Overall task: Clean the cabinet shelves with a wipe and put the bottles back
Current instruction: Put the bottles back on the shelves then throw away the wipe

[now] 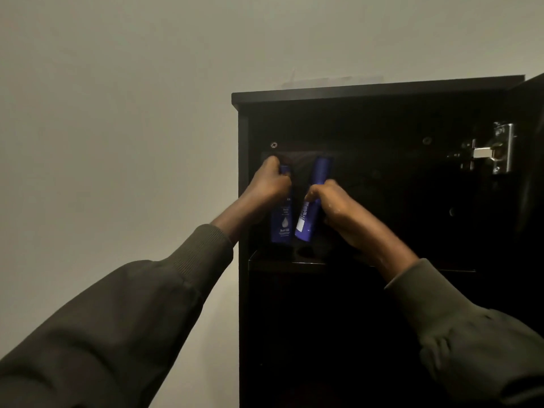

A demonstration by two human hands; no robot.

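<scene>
Two blue bottles stand at the left end of the upper shelf (412, 267) inside a dark cabinet (368, 92). My left hand (269, 181) is closed around the top of the left blue bottle (281, 223), which stands upright against the cabinet's left wall. My right hand (332, 204) grips the middle of the right blue bottle (319, 172), which leans with its top to the right. Both bottle bases are at or just above the shelf; contact is too dark to tell. No wipe is visible.
The cabinet door (530, 136) stands open at the far right, with a metal hinge (488, 151) on its inner side. The shelf space to the right of the bottles and the compartment below are dark. A plain wall (117, 113) lies left of the cabinet.
</scene>
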